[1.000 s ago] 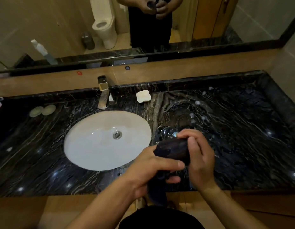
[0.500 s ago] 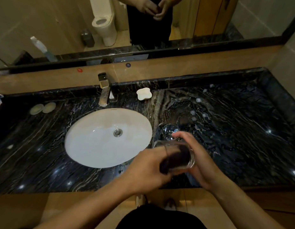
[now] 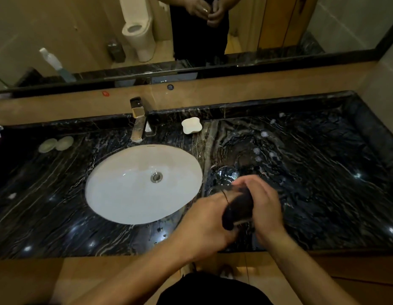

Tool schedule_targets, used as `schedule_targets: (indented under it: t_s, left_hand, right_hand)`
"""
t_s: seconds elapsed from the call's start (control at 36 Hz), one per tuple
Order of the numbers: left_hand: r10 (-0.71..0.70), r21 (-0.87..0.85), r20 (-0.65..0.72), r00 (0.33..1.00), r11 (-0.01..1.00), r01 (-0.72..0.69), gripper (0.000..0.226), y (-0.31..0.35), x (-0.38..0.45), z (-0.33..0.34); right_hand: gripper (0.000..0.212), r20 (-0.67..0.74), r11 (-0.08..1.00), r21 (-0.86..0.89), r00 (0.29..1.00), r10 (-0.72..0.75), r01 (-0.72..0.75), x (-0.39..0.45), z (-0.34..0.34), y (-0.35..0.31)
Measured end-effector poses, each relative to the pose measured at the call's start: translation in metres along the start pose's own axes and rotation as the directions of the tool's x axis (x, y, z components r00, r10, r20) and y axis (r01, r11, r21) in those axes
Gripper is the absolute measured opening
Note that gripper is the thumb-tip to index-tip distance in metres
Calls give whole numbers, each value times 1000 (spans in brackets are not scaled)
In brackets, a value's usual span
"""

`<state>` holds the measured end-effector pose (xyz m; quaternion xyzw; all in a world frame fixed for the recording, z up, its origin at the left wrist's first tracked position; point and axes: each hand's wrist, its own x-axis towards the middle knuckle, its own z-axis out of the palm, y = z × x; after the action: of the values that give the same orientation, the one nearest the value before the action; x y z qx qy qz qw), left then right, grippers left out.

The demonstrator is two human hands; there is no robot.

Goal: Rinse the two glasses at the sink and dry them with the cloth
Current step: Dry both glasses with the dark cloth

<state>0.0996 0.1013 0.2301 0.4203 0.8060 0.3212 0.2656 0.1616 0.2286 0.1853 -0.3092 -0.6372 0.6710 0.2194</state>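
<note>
My right hand (image 3: 264, 205) grips a clear glass (image 3: 243, 219) lying on its side above the counter's front edge, right of the white oval sink (image 3: 116, 188). A dark cloth (image 3: 236, 205) is stuffed inside that glass, and my left hand (image 3: 204, 223) holds the cloth where it enters the glass mouth. The second clear glass (image 3: 226, 176) stands on the black marble counter just behind my hands, next to the sink's right rim. My fingers hide part of the held glass.
A gold tap (image 3: 138, 119) stands behind the sink. A white soap dish (image 3: 191, 125) sits to its right, and two pale round pads (image 3: 56, 144) lie at the far left. Water drops dot the counter (image 3: 323, 172). A mirror (image 3: 81, 29) spans the back wall.
The cloth was wrapped over the glass's outside a second ago; now it is pushed inside the glass, and my left hand has shifted around the mouth. The second glass has not moved.
</note>
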Motion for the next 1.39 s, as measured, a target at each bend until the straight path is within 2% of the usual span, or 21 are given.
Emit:
schedule_targets:
  t_s: [0.03,0.08,0.14,0.19,0.25,0.31,0.36,0.44,0.5,0.58,0.67,0.72,0.81,0.92,1.0,1.06,1.11,1.17,1.25,1.33,1.39]
  left_hand:
    - [151,235,20,988,960,-151,63,-8,0,1]
    - [365,509,150,919,768,-388,61,-25,0,2]
    - [439,613,261,860,613,-499,53,-37,-1,1]
    - [445,601,257,858,621,-502,53,-41,1,-1]
    - [363,446,137,922,808,-384,55,-39,4,-2]
    - [84,26,47,995,996,-85,55,-30,7,-5]
    - [-226,-513,126,966,818,258,48,-17,9,-14]
    - [-390,-815,296,872,373,444,39,-6,13,-19]
    - [-407,-832,343,847,286,475,37,2,12,-17]
    - [-404,-812,299,864,367,453,41,12,10,-12]
    - [-358,-596,46,933,739,313,46,14,9,0]
    - [-172,-128,-107,979,979,158,51,5,6,8]
    - [214,444,-17,977,877,-185,60,-18,1,14]
    - [370,604,193,909,685,-407,66,-46,-1,10]
    - [253,387,12,967,891,-238,59,-38,-1,9]
    - [-95,-149,-34,995,985,89,51,-22,1,5]
    - [-396,-669,162,904,630,396,42,-11,5,-2]
    - [-475,-831,298,828,298,470,37,-8,9,-7]
    - [-483,-858,358,799,168,486,36,-4,8,-11]
    - [-457,-838,268,848,323,439,39,6,6,-8]
    - [-404,-679,59,913,654,333,44,7,4,0]
  right_hand:
    - [28,93,983,-16,978,186,-185,4,-2,-4]
    - [26,287,860,-134,811,510,-493,9,-5,-10]
    - [24,355,769,-219,685,636,-601,12,-9,-11]
    - [30,421,760,-167,652,631,-628,14,-11,-7]
    - [38,472,806,-60,694,543,-589,12,-13,-2]
    - [35,438,881,137,825,357,-454,8,-12,5]
    - [29,303,964,207,948,101,-168,3,-9,13]
    - [29,212,970,58,946,-244,238,-3,-5,23]
    - [27,153,939,8,927,-342,345,-3,-4,25]
    - [27,33,943,47,943,-331,329,0,0,20]
    - [24,-35,992,40,992,-120,121,4,5,9]
    - [25,62,980,64,981,186,-190,9,4,-1]
    - [23,313,835,-88,781,541,-543,15,-4,-10]
    - [37,393,775,-223,673,627,-592,18,-8,-4]
    - [45,445,840,-135,726,525,-525,16,-8,3]
    - [41,408,915,33,841,355,-402,12,-6,10]
    - [29,329,964,146,930,164,-222,6,-2,17]
    - [28,278,989,147,961,-15,-27,1,0,22]
    - [32,229,976,134,952,-201,174,-2,1,23]
    - [24,110,984,101,981,-158,148,0,7,19]
    - [24,55,996,89,998,20,-24,4,11,10]
